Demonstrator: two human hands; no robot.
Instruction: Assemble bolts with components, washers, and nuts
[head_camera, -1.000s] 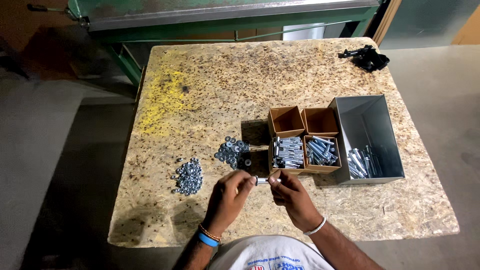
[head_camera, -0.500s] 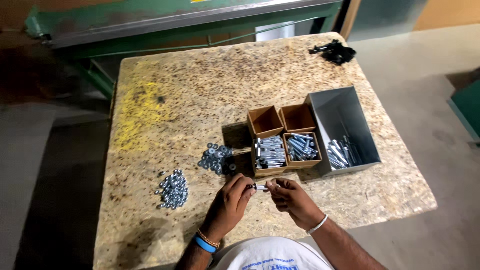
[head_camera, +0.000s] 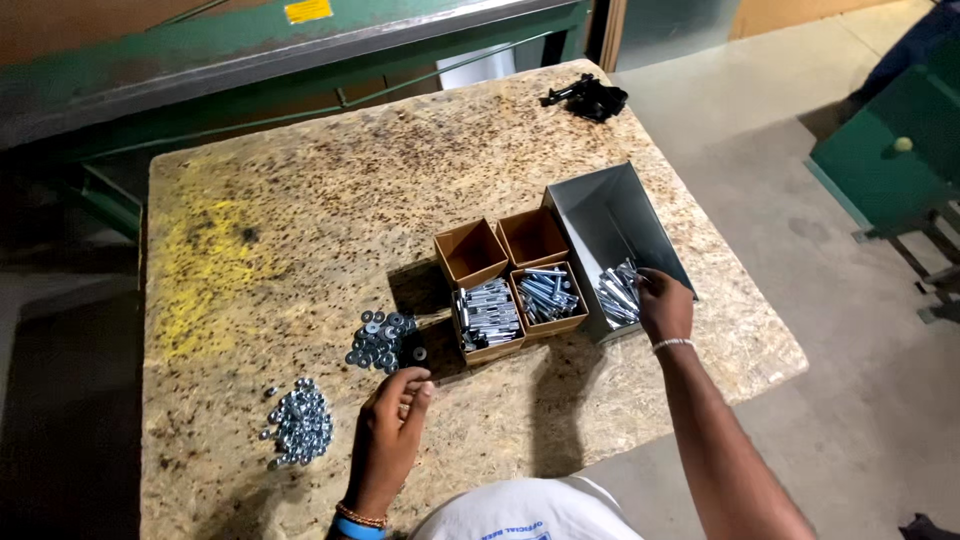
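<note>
The right hand (head_camera: 664, 303) reaches into the grey metal bin (head_camera: 610, 215), fingers curled down onto the loose bolts (head_camera: 617, 293) at its near end; whether it grips one cannot be told. The left hand (head_camera: 392, 424) rests on the chipboard table (head_camera: 330, 190), fingers loosely bent and holding nothing visible, just below a pile of washers (head_camera: 383, 339). A heap of nuts (head_camera: 298, 424) lies to its left. Four small cardboard boxes (head_camera: 508, 277) sit beside the bin, the near two holding bolts.
</note>
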